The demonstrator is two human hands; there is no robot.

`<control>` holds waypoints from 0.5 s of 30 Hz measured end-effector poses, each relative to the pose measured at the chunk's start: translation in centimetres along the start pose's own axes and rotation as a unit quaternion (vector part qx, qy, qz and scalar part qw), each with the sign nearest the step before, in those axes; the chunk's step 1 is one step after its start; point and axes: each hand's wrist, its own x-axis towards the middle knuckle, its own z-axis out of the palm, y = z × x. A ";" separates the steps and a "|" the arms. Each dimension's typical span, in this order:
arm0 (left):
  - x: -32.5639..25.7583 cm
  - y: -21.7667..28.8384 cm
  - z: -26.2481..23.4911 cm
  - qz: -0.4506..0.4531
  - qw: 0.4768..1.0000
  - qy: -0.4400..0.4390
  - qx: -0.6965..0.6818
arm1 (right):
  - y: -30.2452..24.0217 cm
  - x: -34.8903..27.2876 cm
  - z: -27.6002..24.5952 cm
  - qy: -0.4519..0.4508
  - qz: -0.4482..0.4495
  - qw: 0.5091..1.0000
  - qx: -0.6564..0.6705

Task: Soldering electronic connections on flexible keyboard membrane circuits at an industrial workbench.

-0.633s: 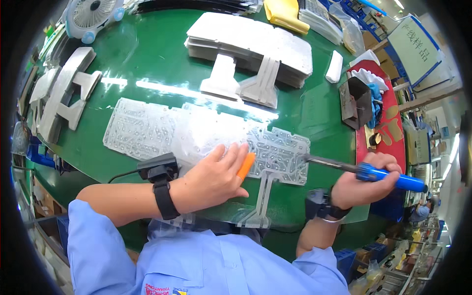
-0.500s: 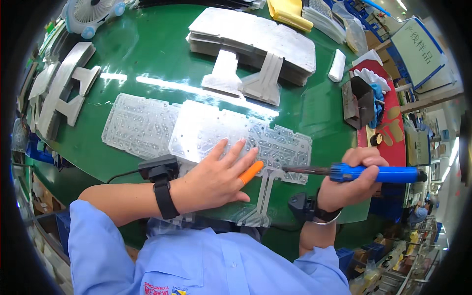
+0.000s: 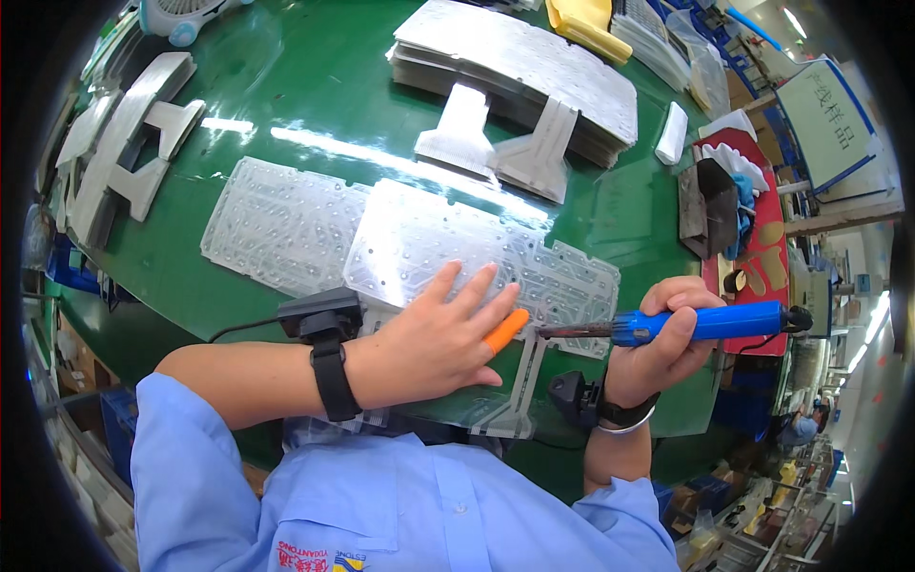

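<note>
A clear keyboard membrane sheet (image 3: 272, 224) with silvery traces and round dots lies across the green table in front of me. A whiter rectangular sheet (image 3: 396, 234) covers its middle. My left hand (image 3: 434, 334) rests flat over both with spread fingers; an orange finger cot (image 3: 505, 332) covers one fingertip. In my right hand (image 3: 667, 348) is a soldering iron (image 3: 739, 322) with a blue handle, gripped from the right. Its dark tip points left and is at the top of the membrane's ribbon tail (image 3: 522, 386); whether it touches cannot be made out.
A thick stack of membrane sheets (image 3: 519, 62) stands at the back, tails toward me. More stacked sheets (image 3: 129, 143) lie at the left. On the right, a dark metal box (image 3: 707, 208) sits on a red mat (image 3: 770, 234). A fan (image 3: 186, 14) stands far left.
The soldering iron's tip has moved slightly left, closer to the left hand. The view has shifted a little, so the table things sit differently in it. The left hand stays on the sheets.
</note>
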 end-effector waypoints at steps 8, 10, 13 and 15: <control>0.8 0.0 -0.5 -0.006 1.000 -0.004 -0.008 | -0.1 1.2 -0.4 0.074 0.010 0.997 -0.016; 1.3 0.0 -0.7 -0.004 0.999 -0.025 -0.021 | -0.2 2.1 -1.4 0.169 0.029 0.985 -0.034; 1.7 0.1 -0.5 0.005 1.000 -0.020 0.005 | 0.3 3.0 -3.3 0.200 0.006 0.978 -0.059; 1.9 0.2 -0.6 0.002 1.000 -0.021 -0.001 | 0.2 3.2 -3.5 0.201 0.008 0.978 -0.061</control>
